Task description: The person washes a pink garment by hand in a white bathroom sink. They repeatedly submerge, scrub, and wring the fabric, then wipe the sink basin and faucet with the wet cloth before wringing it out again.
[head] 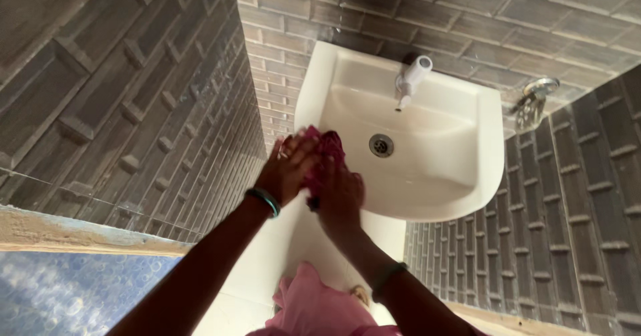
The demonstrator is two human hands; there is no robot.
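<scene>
Seeing both hands on dark red cloth at near rim of white basin. Left hand clasps it, right hand presses alongside. My worry: cloth bunches, slips over rim; tap close overhead, knock possible.

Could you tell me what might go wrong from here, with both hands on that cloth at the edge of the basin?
The dark red cloth is bunched between the left hand and right hand right at the front rim of the white basin; if the grip loosens it could slip over the edge to the floor. Hard pressing on that front rim might also strain the wall-mounted basin. The tap appears to be off, so splashing seems unlikely.
</scene>
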